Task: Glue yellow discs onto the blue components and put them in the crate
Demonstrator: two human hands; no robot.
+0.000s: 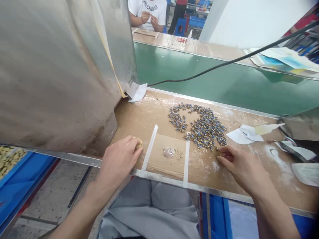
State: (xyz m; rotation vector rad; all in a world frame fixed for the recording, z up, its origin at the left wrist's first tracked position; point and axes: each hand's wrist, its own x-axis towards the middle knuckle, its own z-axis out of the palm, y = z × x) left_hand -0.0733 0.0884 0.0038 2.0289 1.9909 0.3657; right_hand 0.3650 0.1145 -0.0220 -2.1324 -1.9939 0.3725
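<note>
My left hand (121, 153) is closed at the left of the bench, and a small yellowish piece (138, 142) shows between its thumb and fingertips. My right hand (243, 167) is at the pile's lower right edge, thumb and fingers pinched around a tiny brass-coloured part (217, 149); its exact shape is too small to make out. Between and beyond the hands spreads a heap of small blue and brass-coloured metal parts (208, 127). A small clear round dish (169, 152) sits on a taped cardboard patch (159, 164), with several tiny specks beside it.
A large metal housing (62, 66) stands at the left. Behind the bench runs a green conveyor belt (179, 69), crossed by a black cable (206, 70). White paper scraps (243, 134) lie at the right. Across the belt sits another person (149, 15). Blue bins (216, 215) are below the bench.
</note>
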